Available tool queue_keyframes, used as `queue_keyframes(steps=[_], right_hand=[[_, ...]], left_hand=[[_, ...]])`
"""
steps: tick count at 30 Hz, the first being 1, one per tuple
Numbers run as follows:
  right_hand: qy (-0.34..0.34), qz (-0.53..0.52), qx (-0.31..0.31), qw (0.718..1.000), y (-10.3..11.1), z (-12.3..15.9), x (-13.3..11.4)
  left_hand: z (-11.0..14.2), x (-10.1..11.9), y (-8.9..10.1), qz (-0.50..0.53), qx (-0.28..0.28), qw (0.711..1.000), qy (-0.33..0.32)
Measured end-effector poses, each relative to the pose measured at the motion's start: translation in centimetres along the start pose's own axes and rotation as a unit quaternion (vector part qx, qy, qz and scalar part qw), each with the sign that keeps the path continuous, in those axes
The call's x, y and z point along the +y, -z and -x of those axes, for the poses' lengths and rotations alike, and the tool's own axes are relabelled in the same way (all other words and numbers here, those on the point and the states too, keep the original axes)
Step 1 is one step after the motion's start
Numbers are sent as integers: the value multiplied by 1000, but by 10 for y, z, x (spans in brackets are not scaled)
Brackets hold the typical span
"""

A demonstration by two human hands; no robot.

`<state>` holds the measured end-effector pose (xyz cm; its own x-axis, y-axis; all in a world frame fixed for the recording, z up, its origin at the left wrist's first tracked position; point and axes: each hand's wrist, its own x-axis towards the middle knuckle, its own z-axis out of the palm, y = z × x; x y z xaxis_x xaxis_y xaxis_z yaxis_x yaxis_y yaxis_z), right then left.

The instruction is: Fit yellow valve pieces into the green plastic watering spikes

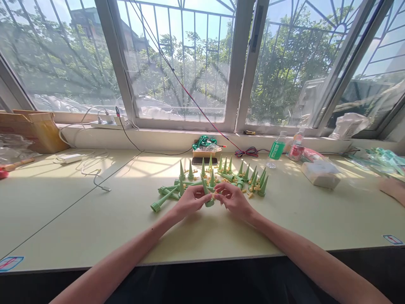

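Over the pale green table [95,219], my left hand [190,202] is closed round a green cone-shaped spike [208,195], point up. My right hand [233,198] pinches a small yellow piece [215,194] against the spike's side. Just behind my hands, several more green spikes [243,174] stand upright with small yellow pieces among them. Others lie flat on the table to the left [164,196].
A cardboard box [34,126] sits at far left, near a white power strip [107,123] and a charger with its cable [72,158]. Behind the spikes are a small box with green parts [205,147], a green bottle [277,147], a white packet [321,174]. Another person's hand [394,190] shows at the right edge.
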<state>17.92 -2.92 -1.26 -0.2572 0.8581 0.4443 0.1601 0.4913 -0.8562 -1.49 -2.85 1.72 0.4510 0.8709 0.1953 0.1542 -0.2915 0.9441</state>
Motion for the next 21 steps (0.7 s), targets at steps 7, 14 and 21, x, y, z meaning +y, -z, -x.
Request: queue_keyframes(steps=[7, 14, 21], right_hand=[[3, 26, 2, 1000, 0, 2, -4], [9, 26, 9, 1000, -2, 0, 1], [-41, -5, -23, 999, -2, -1, -2]], left_hand=[[0, -8, 1, -42, -28, 997, -57], [3, -9, -1, -110, -45, 987, -103], [7, -12, -3, -256, -39, 943, -210]])
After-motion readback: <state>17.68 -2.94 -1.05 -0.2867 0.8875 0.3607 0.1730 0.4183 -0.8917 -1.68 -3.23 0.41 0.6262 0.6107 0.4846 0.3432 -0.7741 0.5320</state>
